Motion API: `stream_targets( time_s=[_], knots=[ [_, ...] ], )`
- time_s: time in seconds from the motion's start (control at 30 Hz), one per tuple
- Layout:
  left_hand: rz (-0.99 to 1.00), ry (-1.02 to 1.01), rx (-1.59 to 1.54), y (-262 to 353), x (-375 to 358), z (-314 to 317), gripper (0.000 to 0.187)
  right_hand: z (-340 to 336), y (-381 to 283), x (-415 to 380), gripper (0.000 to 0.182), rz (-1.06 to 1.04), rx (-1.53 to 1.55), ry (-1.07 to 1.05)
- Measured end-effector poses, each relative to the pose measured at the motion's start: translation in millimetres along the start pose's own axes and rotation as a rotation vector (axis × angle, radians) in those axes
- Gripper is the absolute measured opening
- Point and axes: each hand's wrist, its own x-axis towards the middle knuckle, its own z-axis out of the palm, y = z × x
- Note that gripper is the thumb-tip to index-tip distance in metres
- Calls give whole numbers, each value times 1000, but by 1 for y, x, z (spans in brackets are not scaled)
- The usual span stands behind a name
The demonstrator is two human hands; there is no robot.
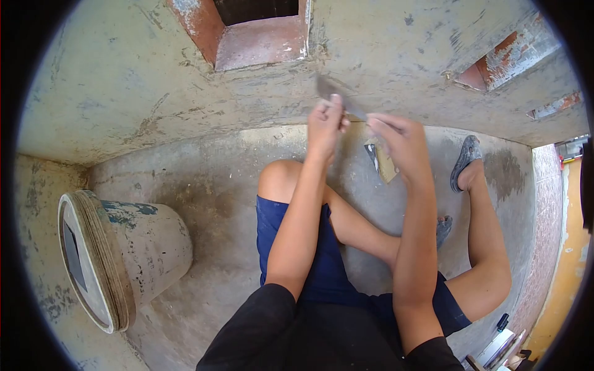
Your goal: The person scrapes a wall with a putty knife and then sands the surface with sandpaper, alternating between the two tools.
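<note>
A thin grey metal blade, like a putty knife or scraper point(337, 94), is held up in front of the plastered wall point(154, 80). My left hand point(326, 123) pinches the blade near its upper end. My right hand point(399, 139) grips the lower end, where the handle is hidden by the fingers. Both arms reach forward over my knees as I sit on the concrete floor point(210, 185). Behind my right hand a flat tan and dark tool point(383, 162) lies on the floor.
A paint-stained bucket point(124, 253) lies on its side at the left, holding a pale mix. A reddish recess point(257, 37) opens in the wall above. My sandalled feet point(465, 161) rest at the right. A tiled strip point(547, 235) and small items point(501, 340) sit at far right.
</note>
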Motion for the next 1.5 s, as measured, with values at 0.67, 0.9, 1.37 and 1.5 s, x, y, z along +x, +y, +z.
stream_targets(
  time_s=[0.67,0.9,1.37,1.5],
  knots=[
    [121,192,13,-3,2,8,34,11,20,16,27,123,140,22],
    [-24,98,155,-6,-1,22,38,-13,34,7,25,157,174,78],
    [34,74,163,-11,4,25,33,-13,36,0,22,161,278,203],
    [62,125,85,-17,-2,37,31,-18,40,-2,22,237,275,244]
  ],
)
